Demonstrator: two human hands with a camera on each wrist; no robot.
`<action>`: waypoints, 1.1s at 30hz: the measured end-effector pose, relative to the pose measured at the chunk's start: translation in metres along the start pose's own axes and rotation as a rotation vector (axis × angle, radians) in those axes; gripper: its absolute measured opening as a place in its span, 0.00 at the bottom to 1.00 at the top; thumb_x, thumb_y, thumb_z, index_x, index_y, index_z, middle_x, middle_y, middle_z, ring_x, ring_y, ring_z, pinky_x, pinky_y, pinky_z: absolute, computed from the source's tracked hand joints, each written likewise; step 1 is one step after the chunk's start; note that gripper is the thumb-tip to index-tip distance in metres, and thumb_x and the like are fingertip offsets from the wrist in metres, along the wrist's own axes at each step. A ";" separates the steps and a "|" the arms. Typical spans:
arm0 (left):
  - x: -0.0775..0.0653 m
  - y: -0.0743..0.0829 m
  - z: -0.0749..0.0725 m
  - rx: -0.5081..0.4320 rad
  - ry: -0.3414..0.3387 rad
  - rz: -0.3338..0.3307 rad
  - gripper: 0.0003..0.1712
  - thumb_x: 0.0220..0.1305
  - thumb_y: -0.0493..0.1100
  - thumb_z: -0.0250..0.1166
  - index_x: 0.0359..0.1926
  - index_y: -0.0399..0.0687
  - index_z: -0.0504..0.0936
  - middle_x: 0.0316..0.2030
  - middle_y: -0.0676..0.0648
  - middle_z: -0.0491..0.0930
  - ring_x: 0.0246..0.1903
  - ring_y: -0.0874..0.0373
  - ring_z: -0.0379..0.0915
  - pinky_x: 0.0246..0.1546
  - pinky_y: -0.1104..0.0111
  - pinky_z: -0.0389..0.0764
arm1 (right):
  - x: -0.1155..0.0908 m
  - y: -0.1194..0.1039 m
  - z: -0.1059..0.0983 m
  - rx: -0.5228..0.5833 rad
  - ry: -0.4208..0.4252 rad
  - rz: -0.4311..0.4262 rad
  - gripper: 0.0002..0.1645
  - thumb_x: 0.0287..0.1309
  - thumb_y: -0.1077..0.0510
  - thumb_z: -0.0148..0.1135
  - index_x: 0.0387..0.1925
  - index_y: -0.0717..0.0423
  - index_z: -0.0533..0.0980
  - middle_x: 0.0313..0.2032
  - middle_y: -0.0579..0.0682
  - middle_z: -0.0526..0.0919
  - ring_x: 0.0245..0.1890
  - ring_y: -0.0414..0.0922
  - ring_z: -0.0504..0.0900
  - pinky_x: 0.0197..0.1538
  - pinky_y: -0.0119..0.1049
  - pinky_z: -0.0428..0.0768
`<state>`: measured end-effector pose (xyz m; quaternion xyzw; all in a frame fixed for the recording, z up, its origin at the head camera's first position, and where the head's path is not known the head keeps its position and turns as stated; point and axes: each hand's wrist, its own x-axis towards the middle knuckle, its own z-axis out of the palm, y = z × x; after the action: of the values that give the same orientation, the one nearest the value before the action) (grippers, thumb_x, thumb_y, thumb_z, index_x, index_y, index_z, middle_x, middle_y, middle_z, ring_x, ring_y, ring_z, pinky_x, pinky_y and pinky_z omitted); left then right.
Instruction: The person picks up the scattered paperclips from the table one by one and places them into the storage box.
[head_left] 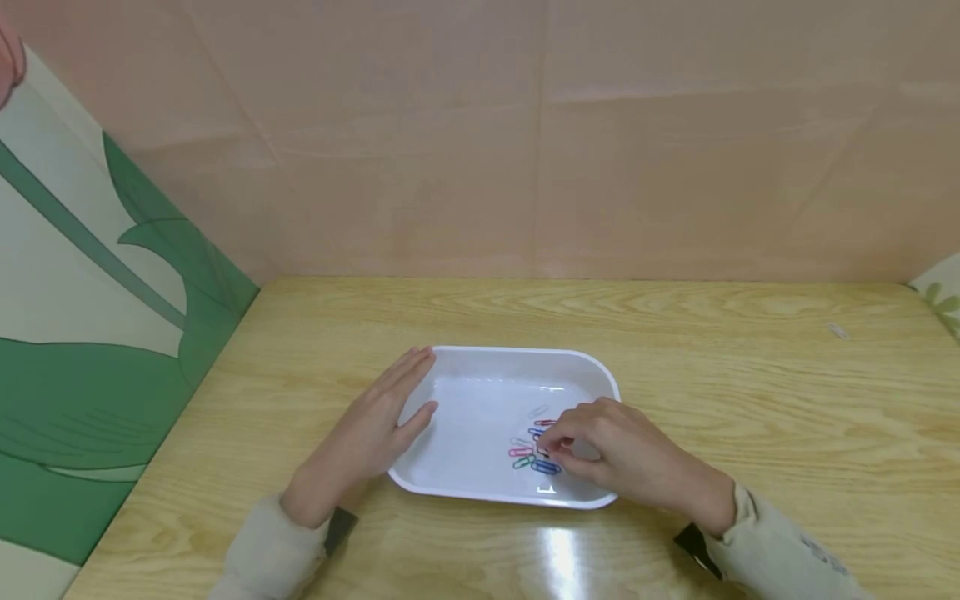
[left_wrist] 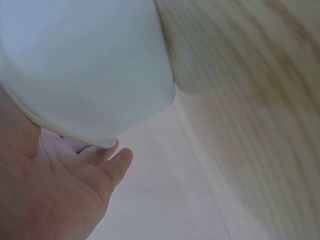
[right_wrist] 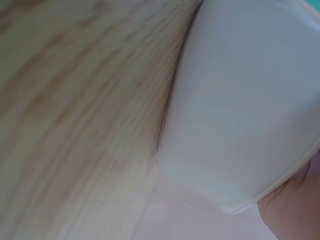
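A white tray (head_left: 465,433) stands on the table with several coloured paper clips (head_left: 519,452) gathered in its right half. Pink, green, blue, red and pale clips show there. My left hand (head_left: 375,425) rests against the tray's left rim, fingers straight and thumb over the inside. From the left wrist, the hand (left_wrist: 70,175) appears beside the tray's rim. Over the right rim reaches my right hand (head_left: 615,446), its thumb and index finger pinching at a paper clip among the pile. The fingertips partly cover that clip. In the right wrist view, the tray's outer wall (right_wrist: 240,110) hides the fingers.
A small pale clip-like object (head_left: 837,331) lies on the wood-grain table (head_left: 750,375) at the far right. Behind the table rises a pinkish-brown covering (head_left: 450,167). A leaf-patterned panel (head_left: 90,400) borders the left side.
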<state>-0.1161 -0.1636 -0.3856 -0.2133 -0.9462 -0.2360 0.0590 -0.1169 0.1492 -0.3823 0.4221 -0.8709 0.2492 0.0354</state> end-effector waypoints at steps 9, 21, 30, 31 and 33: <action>0.000 0.000 0.000 0.005 -0.004 -0.005 0.37 0.70 0.48 0.61 0.73 0.39 0.62 0.75 0.41 0.60 0.75 0.43 0.54 0.75 0.48 0.59 | -0.001 0.001 0.000 0.004 0.004 -0.007 0.07 0.56 0.59 0.70 0.37 0.44 0.86 0.35 0.36 0.88 0.32 0.30 0.80 0.33 0.27 0.78; -0.001 0.000 0.002 0.007 0.000 -0.001 0.37 0.70 0.47 0.62 0.73 0.38 0.62 0.74 0.40 0.61 0.75 0.43 0.54 0.74 0.48 0.59 | -0.004 0.002 -0.009 0.078 0.076 -0.015 0.11 0.56 0.63 0.70 0.42 0.50 0.85 0.38 0.40 0.87 0.39 0.33 0.82 0.41 0.33 0.86; -0.001 0.001 0.002 0.007 0.006 0.001 0.36 0.70 0.47 0.62 0.73 0.38 0.63 0.74 0.40 0.61 0.75 0.43 0.54 0.74 0.48 0.59 | -0.016 0.018 -0.033 -0.005 0.270 -0.074 0.22 0.43 0.73 0.73 0.41 0.52 0.83 0.40 0.42 0.86 0.39 0.38 0.84 0.43 0.15 0.78; -0.001 0.001 0.002 0.008 0.006 0.000 0.36 0.70 0.47 0.62 0.73 0.38 0.63 0.74 0.41 0.61 0.75 0.44 0.54 0.74 0.48 0.60 | -0.018 0.020 -0.035 -0.015 0.276 -0.076 0.23 0.42 0.73 0.73 0.41 0.52 0.83 0.41 0.43 0.86 0.39 0.39 0.84 0.45 0.14 0.78; -0.001 0.000 0.002 0.010 0.007 -0.001 0.36 0.70 0.47 0.62 0.73 0.38 0.63 0.74 0.41 0.61 0.75 0.44 0.54 0.74 0.49 0.60 | -0.021 0.025 -0.040 -0.033 0.286 -0.072 0.24 0.40 0.74 0.73 0.41 0.52 0.83 0.41 0.43 0.87 0.39 0.40 0.85 0.47 0.13 0.78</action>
<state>-0.1153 -0.1625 -0.3876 -0.2118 -0.9473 -0.2319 0.0634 -0.1283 0.1957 -0.3630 0.4127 -0.8453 0.2909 0.1748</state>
